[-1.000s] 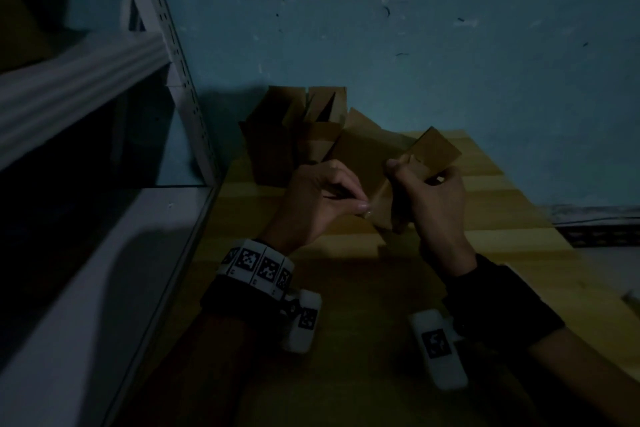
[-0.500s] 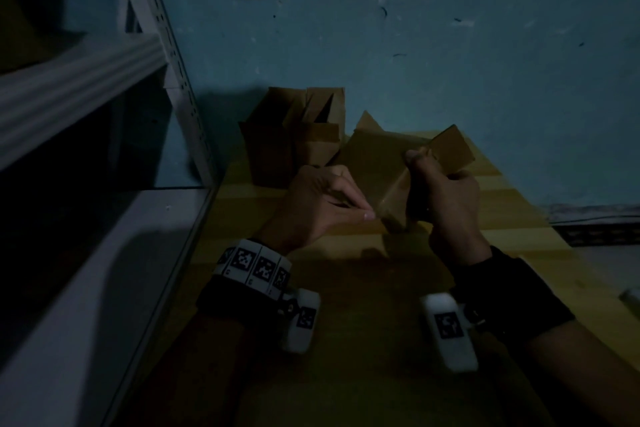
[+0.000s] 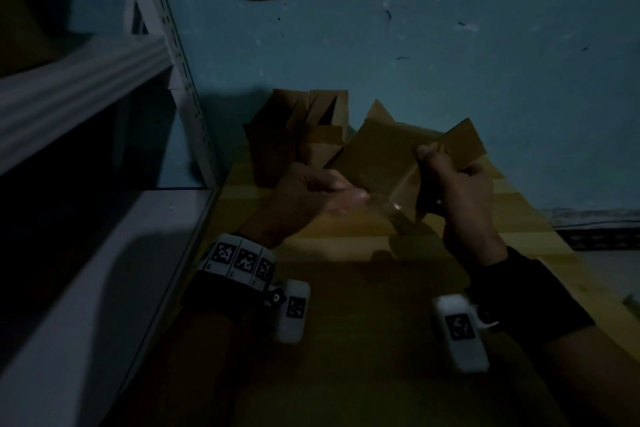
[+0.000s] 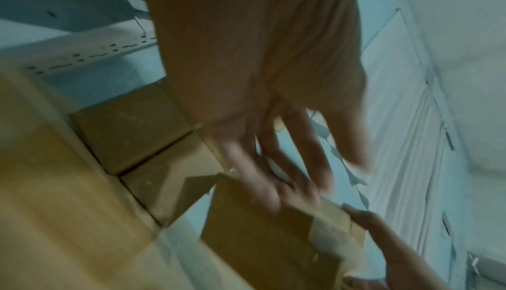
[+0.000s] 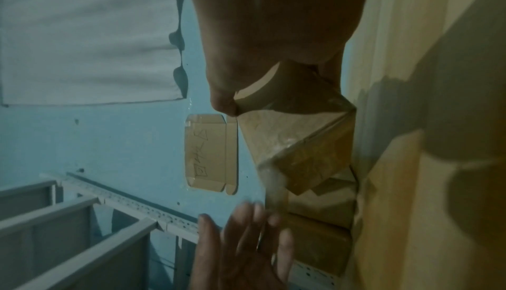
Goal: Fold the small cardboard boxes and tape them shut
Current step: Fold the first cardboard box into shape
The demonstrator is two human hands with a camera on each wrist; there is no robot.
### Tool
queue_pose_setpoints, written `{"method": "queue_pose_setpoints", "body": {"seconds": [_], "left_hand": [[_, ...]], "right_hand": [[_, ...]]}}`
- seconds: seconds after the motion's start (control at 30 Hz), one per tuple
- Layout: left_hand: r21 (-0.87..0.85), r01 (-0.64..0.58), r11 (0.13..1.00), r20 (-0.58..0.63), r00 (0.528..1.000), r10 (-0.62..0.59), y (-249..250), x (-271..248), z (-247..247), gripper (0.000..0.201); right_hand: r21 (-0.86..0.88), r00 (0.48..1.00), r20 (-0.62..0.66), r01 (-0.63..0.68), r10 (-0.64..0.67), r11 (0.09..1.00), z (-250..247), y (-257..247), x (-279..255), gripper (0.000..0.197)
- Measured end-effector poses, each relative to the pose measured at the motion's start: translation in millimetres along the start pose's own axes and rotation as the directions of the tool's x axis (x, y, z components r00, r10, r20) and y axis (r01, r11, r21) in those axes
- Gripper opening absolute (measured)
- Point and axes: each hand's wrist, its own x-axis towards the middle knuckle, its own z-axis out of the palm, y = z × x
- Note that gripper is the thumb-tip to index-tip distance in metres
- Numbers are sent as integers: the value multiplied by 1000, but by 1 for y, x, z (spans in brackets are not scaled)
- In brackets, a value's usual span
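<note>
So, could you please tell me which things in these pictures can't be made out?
- Left hand fingers: motion-blurred in both wrist views, so whether they pinch the tape strip is unclear.
- Right hand fingertips: hidden behind the held box in the head view.
- Tape roll: in no view.
- Boxes by the wall: too dark in the head view to tell folded from taped.

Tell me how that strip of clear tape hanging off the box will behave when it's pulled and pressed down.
The tape strip looks thin and floppy, sagging from the box toward the left hand. It is wrinkled on the cardboard, so it probably creases and sticks to itself easily. The right hand grips the box, likely bracing it.
</note>
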Motion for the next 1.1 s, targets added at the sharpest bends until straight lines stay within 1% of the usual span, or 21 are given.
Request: {"method": "queue_pose_setpoints", "body": {"seconds": [0.03, 0.1, 0.13, 0.17, 0.23, 0.3, 0.37, 0.4, 0.47, 0.53, 0.57, 0.63, 0.67, 0.73, 0.77, 0.8, 0.87, 0.9, 0.93, 1.0, 1.1], "left_hand": [[-52, -6, 999, -97, 995, 1, 0, 1, -2, 22], [-115, -45, 992, -282, 959, 11, 3, 2, -4, 22], [-119, -47, 992, -327, 945, 5, 5, 3, -5, 22], [-108, -25, 994, -343, 939, -14, 6, 4, -4, 22], [-69, 58, 996, -316, 946, -77, 7, 6, 1, 28], [-35, 121, 992, -280, 952, -126, 2, 7, 8, 54], [-10, 174, 985, -253, 952, -171, -2, 5, 17, 80], [-5, 186, 982, -242, 953, -182, -2, 4, 21, 89], [-27, 211, 977, -228, 950, -212, -1, 4, 25, 100], [-75, 260, 963, -220, 937, -271, -2, 7, 25, 105], [-109, 297, 949, -224, 923, -314, -3, 8, 25, 107], [-241, 376, 895, -219, 877, -427, -3, 11, 23, 110], [-307, 402, 863, -197, 860, -471, -3, 11, 22, 108], [-397, 433, 809, -133, 845, -518, -4, 10, 18, 93], [-435, 448, 781, -108, 835, -539, -4, 9, 16, 90], [-473, 460, 751, -100, 819, -565, -5, 8, 14, 93], [-549, 452, 703, -123, 789, -602, -7, 7, 11, 110], [-576, 438, 691, -129, 786, -605, -7, 7, 11, 116], [-587, 429, 686, -129, 787, -603, -5, 7, 10, 122], [-578, 436, 690, -128, 787, -604, -2, 6, 9, 125], [-525, 424, 738, -187, 788, -586, -1, 4, 7, 121]], "right_hand": [[7, 1000, -6, 7, -7, 1000, -2, -3, 1, 53], [19, 1000, -18, 23, -23, 1000, -4, -8, 3, 56], [26, 999, -19, 36, -35, 999, -5, -10, 4, 56], [26, 999, -15, 46, -45, 999, -6, -12, 4, 54], [18, 999, 9, 46, -46, 999, -6, -14, 4, 52], [-3, 998, 48, 47, -47, 999, -6, -14, 3, 50], [-18, 996, 69, 58, -56, 998, -4, -14, 0, 53], [-15, 996, 69, 58, -57, 998, -4, -15, -1, 54], [7, 995, 73, 66, -67, 998, -6, -18, -2, 48], [36, 991, 109, 77, -81, 996, -8, -22, 0, 42], [37, 987, 138, 81, -86, 996, -9, -24, 0, 43], [26, 975, 206, 78, -82, 997, -11, -27, -1, 49], [14, 969, 236, 69, -70, 998, -11, -27, -1, 53], [-21, 954, 297, 48, -40, 999, -13, -25, -1, 59], [-43, 945, 325, 35, -19, 998, -13, -24, -1, 61], [-67, 937, 349, 18, 6, 998, -14, -23, 0, 60], [-113, 920, 389, -12, 55, 994, -16, -21, 1, 57], [-135, 913, 402, -19, 73, 991, -17, -21, 2, 56], [-159, 908, 409, -23, 87, 987, -18, -22, 2, 57], [-223, 907, 407, -15, 108, 975, -21, -24, 3, 62], [-308, 907, 394, -25, 151, 951, -25, -25, 3, 68]]}}
